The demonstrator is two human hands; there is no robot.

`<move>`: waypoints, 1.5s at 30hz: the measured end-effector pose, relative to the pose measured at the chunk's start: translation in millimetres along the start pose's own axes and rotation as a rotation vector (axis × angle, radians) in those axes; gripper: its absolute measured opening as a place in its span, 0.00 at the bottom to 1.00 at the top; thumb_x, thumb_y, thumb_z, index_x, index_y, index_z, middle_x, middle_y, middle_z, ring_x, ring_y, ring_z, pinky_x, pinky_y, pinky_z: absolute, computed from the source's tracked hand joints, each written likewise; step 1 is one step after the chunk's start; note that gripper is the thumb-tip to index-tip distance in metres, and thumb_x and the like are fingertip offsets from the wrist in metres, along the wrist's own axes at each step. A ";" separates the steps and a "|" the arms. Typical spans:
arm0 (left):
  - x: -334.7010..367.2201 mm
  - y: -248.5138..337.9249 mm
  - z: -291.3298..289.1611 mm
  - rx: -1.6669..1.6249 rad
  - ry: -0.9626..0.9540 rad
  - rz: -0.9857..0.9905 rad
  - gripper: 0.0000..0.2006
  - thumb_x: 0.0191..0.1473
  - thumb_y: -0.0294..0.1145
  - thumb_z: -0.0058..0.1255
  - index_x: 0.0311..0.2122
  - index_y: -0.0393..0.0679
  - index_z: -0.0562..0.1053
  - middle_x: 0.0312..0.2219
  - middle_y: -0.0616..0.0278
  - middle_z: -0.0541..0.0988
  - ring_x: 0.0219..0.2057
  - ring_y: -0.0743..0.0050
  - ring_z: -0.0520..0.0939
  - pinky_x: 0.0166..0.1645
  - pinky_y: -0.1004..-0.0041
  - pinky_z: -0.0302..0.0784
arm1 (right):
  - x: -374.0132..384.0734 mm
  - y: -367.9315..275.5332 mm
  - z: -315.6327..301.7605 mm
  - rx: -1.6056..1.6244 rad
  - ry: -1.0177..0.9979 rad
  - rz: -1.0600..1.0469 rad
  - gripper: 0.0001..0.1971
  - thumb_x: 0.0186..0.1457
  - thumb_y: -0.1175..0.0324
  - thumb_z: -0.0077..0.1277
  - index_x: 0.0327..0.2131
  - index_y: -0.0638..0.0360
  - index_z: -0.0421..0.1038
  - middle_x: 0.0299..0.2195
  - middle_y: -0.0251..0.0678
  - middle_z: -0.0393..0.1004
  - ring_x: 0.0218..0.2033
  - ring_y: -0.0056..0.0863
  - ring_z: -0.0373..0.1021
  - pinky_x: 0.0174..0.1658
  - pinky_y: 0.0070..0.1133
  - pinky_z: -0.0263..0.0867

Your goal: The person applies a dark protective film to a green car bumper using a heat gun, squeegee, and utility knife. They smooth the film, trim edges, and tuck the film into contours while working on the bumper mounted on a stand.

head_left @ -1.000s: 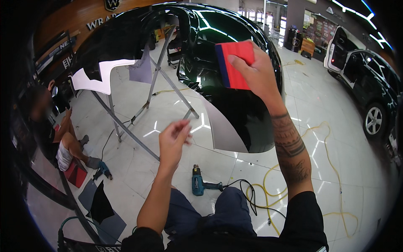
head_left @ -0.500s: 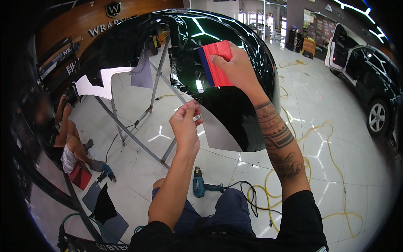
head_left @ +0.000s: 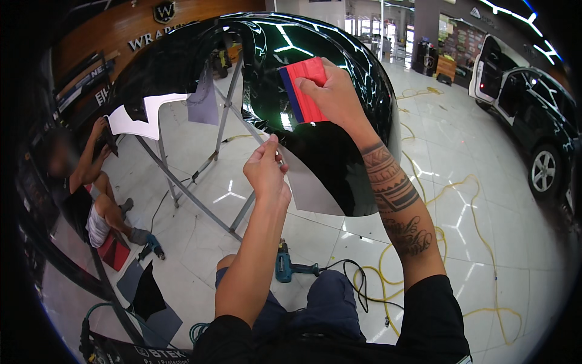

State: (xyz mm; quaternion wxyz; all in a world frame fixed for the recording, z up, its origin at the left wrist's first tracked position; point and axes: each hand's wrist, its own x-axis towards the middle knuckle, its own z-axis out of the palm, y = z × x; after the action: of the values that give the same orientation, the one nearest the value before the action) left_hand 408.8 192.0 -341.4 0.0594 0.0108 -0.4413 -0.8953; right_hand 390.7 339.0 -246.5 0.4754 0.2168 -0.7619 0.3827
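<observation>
A glossy black car bumper (head_left: 370, 91) rests on a metal stand, with black film over its surface. My right hand (head_left: 336, 100) grips a red squeegee (head_left: 310, 110), its dark blue edge held against the film on the bumper's right part. Lower and to the left, my left hand (head_left: 267, 167) is closed in a pinch at the film's edge, near the wheel-arch corner. From there a loose flap of black film (head_left: 315, 188) hangs below the bumper, its grey-white underside turned partly out. More white-backed film (head_left: 142, 127) dangles from the bumper's left end.
The stand's legs (head_left: 182, 188) spread below the bumper. A teal heat gun (head_left: 284, 264) stands on the floor by my knees, near yellow cords (head_left: 382, 267). At left another person (head_left: 82, 182) sits beside a second heat gun (head_left: 154, 246). A black car (head_left: 536, 121) stands at right.
My right hand and the squeegee have shifted slightly left. My left hand has risen a little, still pinching the film edge. The seated person's hands have lifted toward the bumper's left end.
</observation>
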 end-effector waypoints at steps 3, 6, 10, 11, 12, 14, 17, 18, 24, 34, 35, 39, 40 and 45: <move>-4.8 -0.9 -4.4 0.001 0.030 0.000 0.10 0.55 0.34 0.55 0.35 0.38 0.73 0.23 0.72 0.69 0.26 0.84 0.68 0.27 0.80 0.62 | -1.0 -2.3 -1.0 0.015 -0.010 0.040 0.17 0.46 0.62 0.55 0.31 0.71 0.69 0.26 0.50 0.73 0.26 0.43 0.72 0.32 0.30 0.67; -7.9 -2.3 -7.3 -0.035 -0.005 -0.031 0.09 0.55 0.33 0.53 0.35 0.38 0.74 0.22 0.72 0.68 0.26 0.84 0.68 0.29 0.78 0.63 | -0.7 2.5 0.0 -0.002 0.011 0.001 0.18 0.46 0.62 0.55 0.31 0.71 0.69 0.26 0.51 0.73 0.26 0.43 0.72 0.32 0.30 0.67; -8.3 -0.3 -6.0 -0.073 -0.054 -0.048 0.08 0.55 0.33 0.52 0.33 0.39 0.74 0.22 0.73 0.67 0.28 0.84 0.67 0.31 0.76 0.63 | -0.2 3.4 1.6 -0.025 0.023 -0.035 0.17 0.46 0.62 0.55 0.30 0.70 0.70 0.27 0.49 0.73 0.27 0.43 0.71 0.33 0.30 0.67; -7.6 0.7 -6.0 -0.072 -0.042 -0.047 0.08 0.54 0.33 0.53 0.33 0.39 0.75 0.22 0.73 0.67 0.27 0.85 0.67 0.30 0.77 0.62 | -0.4 1.4 2.4 -0.021 0.017 -0.030 0.16 0.46 0.62 0.55 0.30 0.70 0.70 0.27 0.49 0.72 0.27 0.43 0.72 0.33 0.30 0.67; -7.4 1.5 -4.9 -0.073 -0.033 -0.046 0.08 0.54 0.32 0.54 0.33 0.39 0.75 0.22 0.74 0.67 0.26 0.85 0.67 0.29 0.78 0.62 | -0.6 0.2 2.5 -0.020 0.015 -0.025 0.16 0.46 0.62 0.55 0.29 0.70 0.70 0.27 0.49 0.72 0.27 0.43 0.72 0.34 0.30 0.67; -6.2 1.4 -2.7 -0.067 -0.011 -0.041 0.08 0.53 0.32 0.55 0.33 0.38 0.75 0.21 0.74 0.67 0.25 0.85 0.67 0.27 0.79 0.61 | -0.9 -1.6 3.0 -0.019 0.010 -0.015 0.16 0.46 0.62 0.55 0.29 0.70 0.70 0.28 0.49 0.72 0.28 0.43 0.72 0.34 0.30 0.67; -2.0 -2.9 2.4 -0.026 0.005 -0.030 0.08 0.52 0.31 0.57 0.34 0.39 0.75 0.21 0.73 0.68 0.24 0.85 0.66 0.27 0.79 0.59 | -1.4 -0.5 4.9 -0.018 0.033 -0.023 0.15 0.46 0.62 0.56 0.28 0.69 0.71 0.28 0.47 0.72 0.28 0.43 0.71 0.34 0.31 0.67; -0.2 -5.1 2.4 -0.001 0.001 -0.025 0.08 0.52 0.32 0.57 0.34 0.40 0.75 0.22 0.74 0.68 0.26 0.84 0.67 0.29 0.77 0.59 | -2.2 -1.9 5.9 -0.021 0.029 -0.020 0.15 0.46 0.62 0.56 0.28 0.68 0.72 0.28 0.47 0.72 0.29 0.44 0.71 0.34 0.32 0.67; 8.5 -16.3 10.2 0.011 0.039 0.114 0.08 0.54 0.27 0.54 0.34 0.31 0.74 0.21 0.70 0.71 0.22 0.87 0.67 0.27 0.83 0.62 | -9.8 -4.6 15.2 -0.077 0.079 -0.069 0.12 0.46 0.64 0.57 0.26 0.64 0.73 0.29 0.43 0.71 0.30 0.45 0.70 0.34 0.33 0.66; 7.5 -26.0 10.3 0.250 -0.019 0.366 0.09 0.57 0.29 0.49 0.33 0.31 0.72 0.21 0.66 0.73 0.23 0.84 0.70 0.30 0.80 0.66 | -23.4 -15.2 25.5 -0.118 0.083 -0.083 0.10 0.46 0.65 0.56 0.27 0.63 0.74 0.31 0.43 0.70 0.31 0.45 0.70 0.34 0.34 0.65; 10.0 -24.6 7.2 0.343 -0.033 0.422 0.09 0.57 0.29 0.49 0.33 0.32 0.72 0.20 0.66 0.73 0.23 0.83 0.70 0.30 0.79 0.66 | -22.4 -15.9 26.6 -0.121 0.084 -0.097 0.10 0.46 0.66 0.56 0.29 0.64 0.74 0.31 0.42 0.70 0.30 0.43 0.70 0.34 0.31 0.65; 23.1 -25.2 -10.5 0.501 -0.092 0.609 0.09 0.57 0.30 0.50 0.33 0.32 0.72 0.21 0.65 0.74 0.23 0.81 0.72 0.31 0.78 0.68 | -23.2 -10.0 23.1 -0.077 0.069 -0.111 0.10 0.47 0.67 0.56 0.29 0.64 0.74 0.30 0.43 0.70 0.30 0.42 0.70 0.34 0.30 0.65; 24.9 -23.7 -14.4 0.491 -0.104 0.659 0.09 0.57 0.30 0.50 0.33 0.33 0.73 0.21 0.64 0.74 0.23 0.80 0.72 0.31 0.78 0.68 | -22.3 -9.3 22.2 -0.041 0.065 -0.109 0.10 0.46 0.66 0.56 0.28 0.64 0.74 0.31 0.43 0.70 0.30 0.44 0.70 0.33 0.32 0.65; 14.7 -13.8 -17.6 0.322 -0.090 0.426 0.10 0.58 0.34 0.50 0.35 0.36 0.73 0.26 0.67 0.77 0.29 0.83 0.75 0.30 0.79 0.67 | -19.2 -10.5 17.4 -0.022 0.044 -0.068 0.10 0.46 0.67 0.56 0.28 0.66 0.74 0.30 0.43 0.70 0.29 0.42 0.69 0.34 0.31 0.65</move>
State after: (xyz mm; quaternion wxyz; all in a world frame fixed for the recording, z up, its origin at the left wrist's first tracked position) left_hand 394.2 184.7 -362.6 0.2243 -0.1125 -0.5726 -0.7805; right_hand 397.0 318.2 -264.1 0.5073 0.2289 -0.7476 0.3623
